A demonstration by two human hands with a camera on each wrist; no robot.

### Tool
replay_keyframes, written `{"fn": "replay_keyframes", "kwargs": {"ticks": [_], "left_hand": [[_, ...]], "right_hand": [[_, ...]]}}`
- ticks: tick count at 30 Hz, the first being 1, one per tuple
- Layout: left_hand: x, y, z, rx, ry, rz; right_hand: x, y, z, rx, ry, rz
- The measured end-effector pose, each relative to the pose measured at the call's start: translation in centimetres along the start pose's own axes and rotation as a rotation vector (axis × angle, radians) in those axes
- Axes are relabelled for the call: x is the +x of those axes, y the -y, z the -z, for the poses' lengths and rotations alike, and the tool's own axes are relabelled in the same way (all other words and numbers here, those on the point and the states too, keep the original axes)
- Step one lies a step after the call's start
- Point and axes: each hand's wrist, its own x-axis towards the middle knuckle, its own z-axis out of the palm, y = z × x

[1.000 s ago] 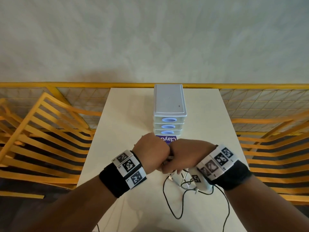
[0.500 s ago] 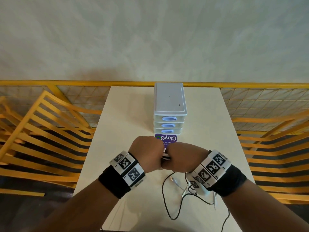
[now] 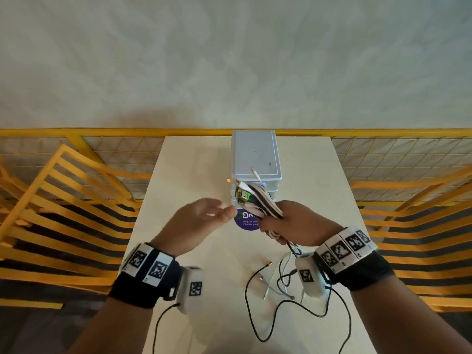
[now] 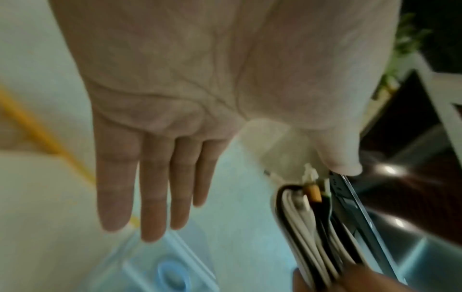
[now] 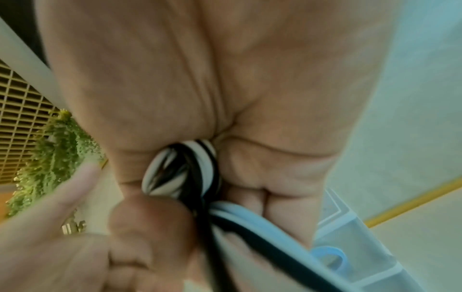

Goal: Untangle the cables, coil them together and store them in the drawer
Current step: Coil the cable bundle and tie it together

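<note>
My right hand grips a folded bundle of white and black cables and holds it up in front of the small grey drawer unit. Plug ends stick out of the bundle's top. The bundle's tails hang below my fist to loose cable ends on the table. In the right wrist view the cables pass through my curled fingers. My left hand is open and blurred, just left of the bundle and holding nothing. Its fingers are straight, with the bundle beside the thumb.
The white table carries the drawer unit at its far middle; its drawers with blue handles look closed. A purple round label lies before the unit. Yellow railings and mesh flank the table on both sides.
Both fists were together on the cables low over the table. Now my left hand has let go and opened, and my right hand has raised the bundle toward the drawers.
</note>
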Motion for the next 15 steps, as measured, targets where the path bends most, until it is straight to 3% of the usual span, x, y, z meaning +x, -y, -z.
{"fn": "replay_keyframes", "kwargs": {"ticks": [2,4,6,9,12,15], "left_hand": [[0.2,0.0,-2.0,-0.232,0.148,-0.029],[0.3,-0.5,-4.4,-0.475,0.305,-0.145],[0.5,-1.5,-5.9,-0.711,0.377,-0.197],[0.9,-2.6,-6.5,-0.866,0.371,-0.186],[1.2,-2.9,-6.6,-0.872,0.383,-0.168],[1.3,-3.0,-6.7,-0.830,0.256,-0.187]], "right_hand": [[0.1,0.5,-0.1,0.016,0.008,0.068],[0.1,1.2,-0.6,0.014,0.044,0.132],[0.1,1.6,-1.1,0.011,0.082,0.196],[0.3,1.6,-1.5,0.056,0.113,0.223],[0.6,1.3,-1.7,0.094,0.135,0.210],[0.6,1.4,-2.1,0.153,0.152,0.231]]}}
